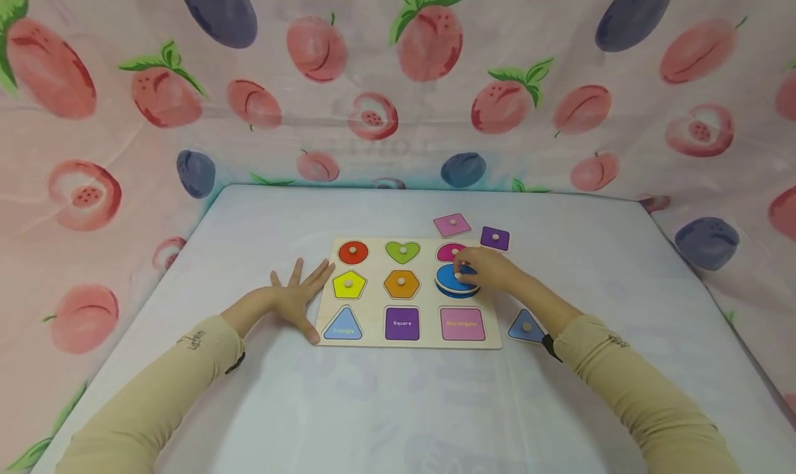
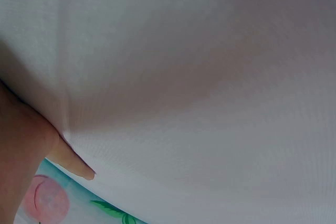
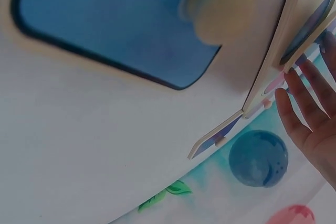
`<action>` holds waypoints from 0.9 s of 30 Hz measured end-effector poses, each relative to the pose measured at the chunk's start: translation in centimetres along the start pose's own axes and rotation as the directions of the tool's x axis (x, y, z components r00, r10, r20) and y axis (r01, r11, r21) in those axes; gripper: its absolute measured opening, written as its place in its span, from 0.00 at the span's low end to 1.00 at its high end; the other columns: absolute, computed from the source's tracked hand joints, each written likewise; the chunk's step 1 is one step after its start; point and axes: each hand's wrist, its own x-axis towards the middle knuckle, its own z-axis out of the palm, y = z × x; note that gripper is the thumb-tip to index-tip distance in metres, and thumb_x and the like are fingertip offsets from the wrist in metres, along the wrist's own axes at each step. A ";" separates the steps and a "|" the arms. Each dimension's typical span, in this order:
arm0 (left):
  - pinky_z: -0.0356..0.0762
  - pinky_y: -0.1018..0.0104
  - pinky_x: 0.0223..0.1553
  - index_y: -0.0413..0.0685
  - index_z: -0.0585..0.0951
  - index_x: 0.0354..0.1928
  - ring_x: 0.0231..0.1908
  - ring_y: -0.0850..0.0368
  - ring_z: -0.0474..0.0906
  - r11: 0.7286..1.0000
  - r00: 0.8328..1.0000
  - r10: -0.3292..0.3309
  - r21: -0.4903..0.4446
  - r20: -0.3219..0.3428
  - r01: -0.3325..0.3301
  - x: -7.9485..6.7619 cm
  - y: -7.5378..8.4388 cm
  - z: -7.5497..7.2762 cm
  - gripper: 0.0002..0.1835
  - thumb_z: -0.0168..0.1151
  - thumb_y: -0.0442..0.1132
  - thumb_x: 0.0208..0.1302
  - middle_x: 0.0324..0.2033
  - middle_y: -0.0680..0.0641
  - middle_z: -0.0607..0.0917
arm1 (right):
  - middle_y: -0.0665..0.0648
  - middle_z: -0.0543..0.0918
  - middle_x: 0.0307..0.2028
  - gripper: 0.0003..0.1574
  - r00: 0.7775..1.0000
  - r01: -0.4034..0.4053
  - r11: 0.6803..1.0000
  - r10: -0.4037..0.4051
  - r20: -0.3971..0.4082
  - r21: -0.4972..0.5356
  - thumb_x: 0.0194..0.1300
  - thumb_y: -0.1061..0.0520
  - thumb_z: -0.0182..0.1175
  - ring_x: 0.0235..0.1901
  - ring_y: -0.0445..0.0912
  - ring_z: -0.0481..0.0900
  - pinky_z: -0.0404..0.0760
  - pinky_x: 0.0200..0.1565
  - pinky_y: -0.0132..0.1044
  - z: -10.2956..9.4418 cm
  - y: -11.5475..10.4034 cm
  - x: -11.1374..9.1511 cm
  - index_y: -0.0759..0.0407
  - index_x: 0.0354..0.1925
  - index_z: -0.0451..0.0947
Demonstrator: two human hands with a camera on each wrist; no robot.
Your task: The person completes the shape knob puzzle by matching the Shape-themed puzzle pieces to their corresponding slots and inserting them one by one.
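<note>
- Blue oval piece (image 1: 446,278): flat, smooth-looking, pale edge. Sits over the blue oval recess (image 1: 457,295) at the right of the board's middle row, offset toward the far side, so the near rim of the recess shows.
- My right hand (image 1: 488,268) has fingers and thumb together on its small round knob (image 1: 458,276). Pinch grip.
- My left hand (image 1: 291,301): fingers apart and straight, thumb at the near left corner of the board (image 1: 371,336), fingertips by its left edge. Board is flat, pale, wood-like.
- Knobbed pieces on board: red circle (image 1: 347,258), green heart (image 1: 403,258), yellow pentagon (image 1: 349,293), orange hexagon (image 1: 401,292), magenta half-round (image 1: 446,253).
- Near row: recesses printed Triangle, Square, Rectangular, all showing.
- Loose on the white cloth (image 1: 398,405): pink four-sided piece (image 1: 444,227) and purple square (image 1: 488,242) beyond the board, blue triangle (image 1: 521,331) right of it, rounded corners, dark outline.
</note>
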 end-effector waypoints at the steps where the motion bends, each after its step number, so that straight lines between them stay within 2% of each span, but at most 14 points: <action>1: 0.16 0.20 0.52 0.53 0.29 0.73 0.67 0.30 0.12 1.000 1.000 -0.001 0.001 0.002 0.001 0.0 0.0 0.0 0.77 0.77 0.61 0.32 0.73 0.45 0.24 | 0.58 0.83 0.40 0.05 1.000 0.009 1.000 -0.009 0.005 -0.007 0.59 0.60 0.64 0.46 0.54 0.79 0.77 0.54 0.48 0.1 0.0 0.0 0.59 0.34 0.77; 11: 0.18 0.19 0.52 0.54 0.29 0.73 0.67 0.30 0.13 1.000 1.000 -0.004 0.015 0.000 0.004 0.2 -0.1 0.1 0.76 0.77 0.62 0.32 0.73 0.45 0.25 | 0.54 0.79 0.32 0.06 0.999 0.048 0.998 -0.047 0.017 -0.044 0.58 0.60 0.65 0.36 0.47 0.73 0.78 0.47 0.44 0.2 -0.2 0.0 0.57 0.31 0.76; 23: 0.17 0.19 0.51 0.53 0.30 0.73 0.67 0.29 0.13 1.000 1.000 0.015 0.006 -0.016 -0.015 0.3 -0.1 -0.1 0.77 0.77 0.61 0.32 0.73 0.44 0.25 | 0.54 0.78 0.30 0.08 0.998 0.051 0.998 -0.052 -0.021 -0.038 0.56 0.62 0.66 0.33 0.46 0.71 0.76 0.42 0.40 0.6 -0.3 -0.1 0.57 0.27 0.75; 27: 0.16 0.20 0.51 0.53 0.30 0.73 0.66 0.29 0.12 1.000 1.000 0.015 -0.002 -0.010 -0.015 0.4 -0.2 0.1 0.77 0.77 0.62 0.32 0.73 0.44 0.25 | 0.54 0.78 0.29 0.08 0.999 0.042 0.999 -0.042 -0.009 -0.019 0.56 0.63 0.66 0.33 0.46 0.71 0.75 0.41 0.39 0.7 -0.5 -0.2 0.58 0.27 0.75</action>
